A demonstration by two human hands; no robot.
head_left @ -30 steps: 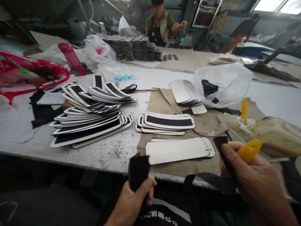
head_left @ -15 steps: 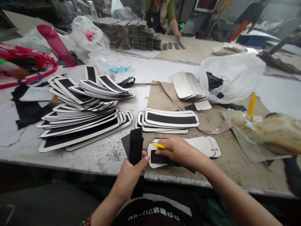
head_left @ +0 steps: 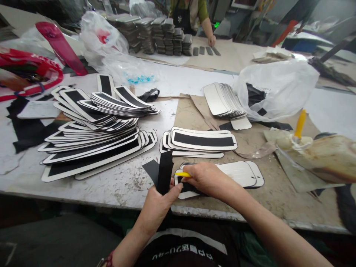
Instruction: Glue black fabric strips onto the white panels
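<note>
My left hand [head_left: 161,202] is closed around several black strips [head_left: 165,168], which stick up above its fingers. Its thumb reaches the left end of a white board with rounded corners [head_left: 184,195]. A black strip lies on that board, partly hidden by my right hand [head_left: 205,178]. Between the fingers of that hand is a thin yellow tool [head_left: 183,174], its end pointing left; its kind I cannot make out. My right fingertips are down at the black strip near the board's left end. Beneath lie more white boards [head_left: 244,173], showing to the right.
Left stands a large fanned pile of white boards with black strips [head_left: 94,148]; a smaller pile [head_left: 204,140] lies behind my hands. Plain white boards [head_left: 218,100] and a plastic bag [head_left: 278,91] are farther back. A yellow-handled brush [head_left: 299,124] is at right. Across the table, a person's hand [head_left: 211,40] touches grey pieces.
My left hand has shifted slightly right, its thumb now over the board's left end. My right hand and the yellow tool have moved a little left along the board.
</note>
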